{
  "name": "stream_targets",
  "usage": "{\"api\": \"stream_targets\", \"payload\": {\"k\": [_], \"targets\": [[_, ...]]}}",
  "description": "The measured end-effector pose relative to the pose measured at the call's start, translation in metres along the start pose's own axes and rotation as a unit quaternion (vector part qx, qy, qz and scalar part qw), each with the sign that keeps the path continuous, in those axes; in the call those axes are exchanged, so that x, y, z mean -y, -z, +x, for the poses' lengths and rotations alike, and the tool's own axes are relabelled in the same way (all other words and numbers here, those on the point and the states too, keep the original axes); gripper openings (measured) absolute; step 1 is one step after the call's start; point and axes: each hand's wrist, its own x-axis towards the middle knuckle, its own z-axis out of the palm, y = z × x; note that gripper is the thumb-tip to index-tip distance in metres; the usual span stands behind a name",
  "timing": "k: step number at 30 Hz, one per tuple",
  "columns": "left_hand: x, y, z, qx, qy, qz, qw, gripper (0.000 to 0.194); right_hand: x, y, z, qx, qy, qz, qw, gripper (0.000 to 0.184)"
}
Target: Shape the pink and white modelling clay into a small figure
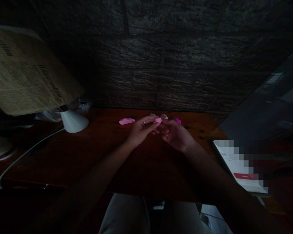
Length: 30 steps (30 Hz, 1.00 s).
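My left hand point(141, 129) and my right hand point(175, 134) meet above the far middle of a dark wooden table point(107, 152). The fingertips of both pinch a small pink soft piece point(158, 120) between them. A longer pink piece point(127, 121) lies on the table to the left of my hands. Another darker pink bit point(177, 121) shows just behind my right hand. A pale small piece point(164, 116) sits behind the fingertips. The scene is very dim.
A white cone-shaped lamp base point(74, 121) with a white cable point(24, 154) stands at the left, under a printed paper shade point(26, 74). A lit phone screen point(241, 169) lies at the right. A dark brick-pattern wall point(175, 65) closes the back.
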Motion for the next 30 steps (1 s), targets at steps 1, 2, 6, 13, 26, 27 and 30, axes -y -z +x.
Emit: {"api": "stream_targets", "payload": {"k": [1,2,6,13,26,27,30], "targets": [[0.0001,0.0003,0.0004,-0.004,0.003,-0.002,1.000,0.041,0.0000,0.0001,0.0002,-0.011,0.003,-0.008,1.000,0.021],[0.0004,0.0006,0.0008,-0.008,0.005,-0.003,1.000,0.040,-0.0002,0.0001,0.0004,-0.021,0.008,-0.017,1.000,0.020],[0.0014,0.0005,0.0013,-0.014,-0.009,-0.002,1.000,0.037,-0.0023,-0.0001,0.0011,-0.049,0.052,-0.062,0.996,0.022],[-0.0002,-0.0002,0.0003,-0.021,-0.020,-0.003,1.000,0.039,-0.0047,-0.0002,0.0003,-0.049,0.114,-0.139,0.982,0.033],[0.0025,0.0031,0.0016,-0.006,-0.037,0.000,0.999,0.038,-0.0059,0.0013,0.0004,-0.042,0.157,-0.200,0.966,0.030],[0.0025,0.0033,0.0016,-0.005,-0.037,0.001,0.999,0.038,-0.0058,0.0014,0.0003,-0.042,0.159,-0.204,0.965,0.030],[0.0027,0.0045,0.0016,-0.001,-0.039,0.007,0.999,0.038,-0.0052,0.0017,-0.0002,-0.039,0.165,-0.221,0.961,0.029]]}}
